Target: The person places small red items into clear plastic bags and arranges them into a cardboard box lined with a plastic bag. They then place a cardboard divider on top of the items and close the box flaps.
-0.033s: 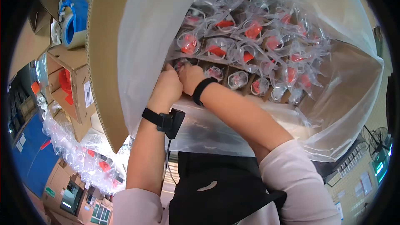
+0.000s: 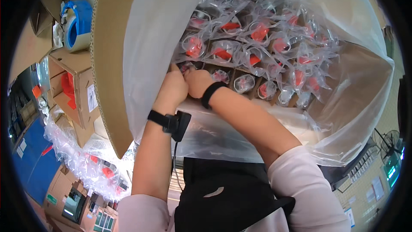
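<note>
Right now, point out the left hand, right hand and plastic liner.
Left hand (image 2: 174, 85), head view: back of hand.
Right hand (image 2: 199, 83), head view: back of hand.
Plastic liner (image 2: 154, 38), head view: left side.

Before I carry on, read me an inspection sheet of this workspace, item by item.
Surface: large brown cardboard box with a translucent white plastic liner; its support is hidden.
Job's things: rows of clear-plastic-wrapped packs, many showing red parts.
Clutter: at left, a blue ring-shaped plastic object, a small open brown cardboard box and a clear-plastic-wrapped heap.
Grips: bare left hand and bare right hand meet at the nearest row's left end; grip state unclear.
Cables: thin dark cable hanging from the black left-wrist device.
Surroundings: dark wire-caged fan at right.
</note>
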{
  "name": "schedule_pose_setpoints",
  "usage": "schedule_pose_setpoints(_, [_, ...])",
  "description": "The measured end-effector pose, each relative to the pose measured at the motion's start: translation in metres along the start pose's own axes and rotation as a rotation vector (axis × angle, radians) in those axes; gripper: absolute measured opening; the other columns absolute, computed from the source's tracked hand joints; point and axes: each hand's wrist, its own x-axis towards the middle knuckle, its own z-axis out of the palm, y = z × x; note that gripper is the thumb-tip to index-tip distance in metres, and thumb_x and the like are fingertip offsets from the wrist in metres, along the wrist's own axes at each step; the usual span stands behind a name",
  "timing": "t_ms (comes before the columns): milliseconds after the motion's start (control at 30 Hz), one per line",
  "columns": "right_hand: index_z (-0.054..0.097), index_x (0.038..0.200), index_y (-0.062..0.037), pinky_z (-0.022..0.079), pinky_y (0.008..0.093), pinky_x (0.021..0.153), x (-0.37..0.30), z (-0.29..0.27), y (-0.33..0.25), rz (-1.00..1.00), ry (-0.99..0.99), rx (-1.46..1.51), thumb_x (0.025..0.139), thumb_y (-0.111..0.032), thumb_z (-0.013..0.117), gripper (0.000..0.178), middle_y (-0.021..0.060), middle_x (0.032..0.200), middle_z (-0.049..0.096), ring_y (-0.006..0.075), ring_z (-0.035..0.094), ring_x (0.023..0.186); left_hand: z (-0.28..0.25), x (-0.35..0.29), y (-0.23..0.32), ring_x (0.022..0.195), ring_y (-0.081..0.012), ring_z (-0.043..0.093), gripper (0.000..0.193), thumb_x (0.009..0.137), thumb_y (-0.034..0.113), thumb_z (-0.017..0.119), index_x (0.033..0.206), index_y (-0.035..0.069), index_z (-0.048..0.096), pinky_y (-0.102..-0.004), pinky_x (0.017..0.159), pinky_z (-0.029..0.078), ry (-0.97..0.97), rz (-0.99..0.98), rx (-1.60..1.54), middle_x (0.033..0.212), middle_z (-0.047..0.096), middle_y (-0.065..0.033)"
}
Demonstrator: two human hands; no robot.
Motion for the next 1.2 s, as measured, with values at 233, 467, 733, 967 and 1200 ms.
schedule_pose_setpoints(233, [0.062, 0.094, 0.0039, 0.049, 0.0473, 0.08, -0.016, -0.077, 0.02, 0.348, 0.484, 0.795, 0.079, -0.005, 0.055, 0.019, 0.0262, 0.09, 0.065, 0.0429, 0.062, 0.087, 0.002, 0.029, 0.033, 0.064, -0.0151, 0.056, 0.062, 0.086, 0.016, 0.06, 0.14, -0.002, 0.035, -0.0282, 0.049, 0.044, 0.124, -0.26, -1.013, 0.08, 0.058, -0.0065])
schedule_pose_setpoints(467, [0.067, 0.082, -0.0018, 0.052, 0.04, 0.073, -0.001, -0.13, 0.01, 0.036, 0.38, 0.32, 0.08, -0.008, 0.055, 0.014, 0.0181, 0.092, 0.068, 0.0343, 0.066, 0.086, 0.007, 0.038, 0.041, 0.064, -0.0133, 0.057, 0.05, 0.083, 0.016, 0.07, 0.124, 0.002, 0.044, -0.0257, 0.045, 0.042, 0.013, -0.48, -1.139, 0.089, 0.057, -0.0071])
schedule_pose_setpoints(733, [0.074, 0.096, -0.0123, 0.053, 0.0402, 0.073, 0.066, -0.085, 0.013, -0.166, -0.026, -0.272, 0.082, -0.021, 0.057, 0.023, 0.0103, 0.101, 0.071, 0.0269, 0.068, 0.092, -0.009, 0.005, 0.051, 0.068, -0.0147, 0.061, 0.035, 0.09, 0.022, 0.058, 0.121, 0.006, 0.051, -0.0266, 0.057, 0.048, -0.083, -0.7, -1.707, 0.098, 0.065, -0.009])
schedule_pose_setpoints(967, [0.072, 0.103, -0.0142, 0.054, 0.0334, 0.071, 0.088, -0.053, 0.015, 0.039, -0.161, -0.34, 0.09, -0.017, 0.051, 0.025, 0.0101, 0.108, 0.069, 0.021, 0.067, 0.1, 0.016, 0.0, 0.028, 0.058, -0.0106, 0.051, 0.031, 0.095, 0.042, 0.048, 0.087, 0.013, 0.051, -0.027, 0.054, 0.046, -0.058, -0.84, -1.661, 0.068, 0.049, 0.0011])
schedule_pose_setpoints(1200, [0.07, 0.103, -0.0108, 0.053, 0.0375, 0.08, 0.088, -0.064, 0.044, -0.106, 0.209, -0.125, 0.089, -0.021, 0.051, 0.025, 0.0129, 0.109, 0.068, 0.0263, 0.065, 0.101, 0.019, 0.0, 0.024, 0.054, -0.0097, 0.049, 0.034, 0.096, 0.041, 0.045, 0.077, 0.014, 0.047, -0.0261, 0.051, 0.044, -0.082, -0.78, -1.59, 0.063, 0.047, 0.0017])
